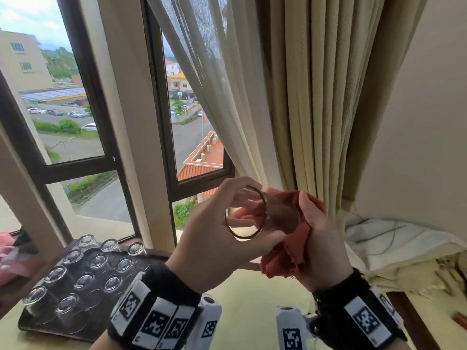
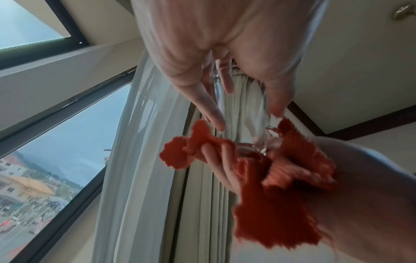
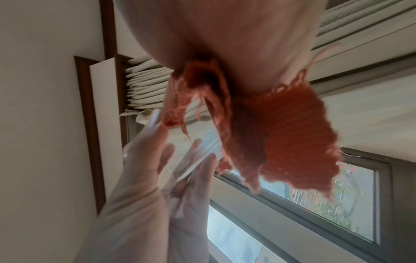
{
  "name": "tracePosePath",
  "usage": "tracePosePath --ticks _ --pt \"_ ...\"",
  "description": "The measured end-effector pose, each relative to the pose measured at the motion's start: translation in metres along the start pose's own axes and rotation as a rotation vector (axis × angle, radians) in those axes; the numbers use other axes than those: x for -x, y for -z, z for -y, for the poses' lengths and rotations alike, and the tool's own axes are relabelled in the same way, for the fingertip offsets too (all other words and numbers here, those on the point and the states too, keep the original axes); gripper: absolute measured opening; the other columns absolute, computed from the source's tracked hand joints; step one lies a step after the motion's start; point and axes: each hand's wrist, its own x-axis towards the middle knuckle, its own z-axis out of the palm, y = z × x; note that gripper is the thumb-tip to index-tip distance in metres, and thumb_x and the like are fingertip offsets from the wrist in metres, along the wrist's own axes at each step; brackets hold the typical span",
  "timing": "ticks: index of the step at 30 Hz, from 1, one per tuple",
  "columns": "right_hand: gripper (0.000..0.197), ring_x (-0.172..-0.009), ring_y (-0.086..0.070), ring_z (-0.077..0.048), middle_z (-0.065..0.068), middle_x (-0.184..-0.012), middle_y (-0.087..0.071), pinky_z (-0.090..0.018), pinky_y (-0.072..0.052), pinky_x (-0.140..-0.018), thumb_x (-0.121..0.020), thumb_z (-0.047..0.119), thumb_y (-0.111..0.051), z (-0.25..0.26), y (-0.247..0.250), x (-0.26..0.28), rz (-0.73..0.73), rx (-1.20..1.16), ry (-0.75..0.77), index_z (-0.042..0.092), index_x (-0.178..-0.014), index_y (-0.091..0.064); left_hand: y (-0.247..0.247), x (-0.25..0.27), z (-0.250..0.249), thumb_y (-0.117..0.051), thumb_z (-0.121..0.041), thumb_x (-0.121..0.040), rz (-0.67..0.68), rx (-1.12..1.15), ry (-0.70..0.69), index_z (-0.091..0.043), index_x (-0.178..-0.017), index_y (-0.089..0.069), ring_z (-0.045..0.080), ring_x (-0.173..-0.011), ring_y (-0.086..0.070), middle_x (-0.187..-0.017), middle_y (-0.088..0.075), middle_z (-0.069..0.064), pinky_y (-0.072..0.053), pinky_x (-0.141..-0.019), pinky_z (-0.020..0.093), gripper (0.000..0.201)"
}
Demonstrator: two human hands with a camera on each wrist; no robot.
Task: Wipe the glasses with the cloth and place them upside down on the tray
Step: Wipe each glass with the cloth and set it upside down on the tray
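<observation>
A clear glass (image 1: 255, 213) lies on its side in mid-air, its rim toward me. My left hand (image 1: 222, 236) grips it near the rim, fingers over the top and thumb underneath. My right hand (image 1: 316, 238) holds an orange-red cloth (image 1: 285, 256) wrapped round the glass's base end. In the left wrist view the cloth (image 2: 276, 204) bunches under the glass (image 2: 263, 131) between both hands. In the right wrist view the cloth (image 3: 281, 135) hangs from my palm beside the glass (image 3: 198, 156). A dark tray (image 1: 32, 327) at lower left carries several glasses (image 1: 86, 281) upside down.
A window (image 1: 75, 122) and a half-drawn cream curtain (image 1: 303, 97) fill the background. The pale sill (image 1: 252, 299) lies below my hands. Crumpled white fabric (image 1: 394, 248) sits at right, something pink (image 1: 10, 258) at far left.
</observation>
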Motion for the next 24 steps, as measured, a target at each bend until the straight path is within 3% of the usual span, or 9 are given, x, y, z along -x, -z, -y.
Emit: tracePosePath --ticks 4,6,8,9,11,14,16,20,24 --pt "0.052 -0.117 -0.067 -0.045 -0.021 -0.122 -0.075 -0.068 -0.047 -0.107 -0.102 0.054 -0.046 -0.013 -0.007 0.003 -0.044 -0.026 0.074 0.018 -0.13 -0.071 -0.009 0.001 0.008 -0.1 -0.038 -0.068 -0.145 0.086 0.077 -0.032 -0.121 -0.063 0.01 -0.109 -0.073 -0.111 -0.075 -0.013 -0.063 -0.076 0.022 0.065" --pt "0.044 -0.107 -0.077 -0.027 -0.004 -0.117 -0.079 -0.052 -0.062 -0.089 -0.099 0.049 -0.051 -0.021 -0.011 0.01 -0.081 0.037 0.183 0.027 -0.132 -0.07 -0.011 0.001 0.012 -0.098 -0.046 -0.067 -0.195 0.06 0.112 -0.036 -0.121 -0.061 0.005 -0.106 -0.073 -0.112 -0.074 -0.016 -0.062 -0.072 0.018 0.066" --pt "0.034 -0.086 -0.078 -0.008 0.012 -0.1 -0.08 -0.031 -0.064 -0.065 -0.098 0.047 -0.051 -0.026 -0.013 0.016 -0.111 0.182 0.28 0.036 -0.123 -0.072 -0.011 0.001 0.012 -0.095 -0.054 -0.067 -0.208 0.06 0.145 -0.037 -0.12 -0.059 0.002 -0.103 -0.072 -0.111 -0.073 -0.017 -0.06 -0.07 0.016 0.066" --pt "0.032 -0.08 -0.076 -0.004 0.015 -0.094 -0.079 -0.029 -0.063 -0.061 -0.096 0.048 -0.051 -0.026 -0.012 0.016 -0.117 0.234 0.308 0.04 -0.116 -0.074 -0.011 0.001 0.011 -0.093 -0.056 -0.066 -0.198 0.085 0.156 -0.037 -0.119 -0.059 0.003 -0.102 -0.073 -0.11 -0.074 -0.017 -0.059 -0.07 0.016 0.066" --pt "0.029 -0.085 -0.076 -0.008 0.012 -0.096 -0.079 -0.031 -0.065 -0.066 -0.093 0.053 -0.055 -0.019 -0.009 0.014 -0.111 0.268 0.317 0.044 -0.105 -0.08 -0.012 0.002 0.009 -0.092 -0.055 -0.063 -0.133 0.13 0.161 -0.036 -0.116 -0.062 0.006 -0.103 -0.073 -0.109 -0.074 -0.016 -0.061 -0.072 0.02 0.065" --pt "0.051 -0.106 -0.076 -0.023 -0.006 -0.116 -0.079 -0.035 -0.06 -0.08 -0.096 0.054 -0.053 -0.003 -0.006 0.005 -0.068 0.213 0.27 0.015 -0.119 -0.075 -0.012 0.004 0.008 -0.097 -0.048 -0.063 -0.066 0.139 0.142 -0.039 -0.116 -0.064 0.008 -0.106 -0.072 -0.112 -0.073 -0.017 -0.064 -0.074 0.026 0.063" --pt "0.058 -0.104 -0.077 -0.024 -0.012 -0.118 -0.078 -0.037 -0.054 -0.085 -0.099 0.051 -0.044 0.004 -0.009 0.003 -0.059 0.142 0.191 0.006 -0.123 -0.072 -0.012 0.003 0.011 -0.099 -0.044 -0.065 -0.075 0.124 0.122 -0.041 -0.116 -0.063 0.008 -0.108 -0.071 -0.113 -0.073 -0.018 -0.064 -0.075 0.026 0.063" --pt "0.059 -0.094 -0.074 -0.033 -0.016 -0.122 -0.076 -0.045 -0.048 -0.077 -0.109 0.054 -0.032 -0.004 -0.008 0.003 -0.047 -0.026 0.081 0.015 -0.134 -0.068 -0.014 -0.001 0.018 -0.1 -0.047 -0.065 -0.123 0.196 0.134 -0.036 -0.118 -0.063 0.015 -0.108 -0.073 -0.114 -0.076 -0.009 -0.067 -0.078 0.037 0.066" --pt "0.053 -0.088 -0.071 -0.036 -0.022 -0.116 -0.076 -0.045 -0.05 -0.074 -0.102 0.058 -0.045 -0.024 -0.009 0.009 -0.096 -0.108 0.077 0.02 -0.13 -0.07 -0.016 -0.005 0.022 -0.099 -0.045 -0.067 -0.197 0.199 0.127 -0.032 -0.119 -0.06 0.015 -0.107 -0.075 -0.113 -0.077 -0.009 -0.066 -0.079 0.032 0.066"
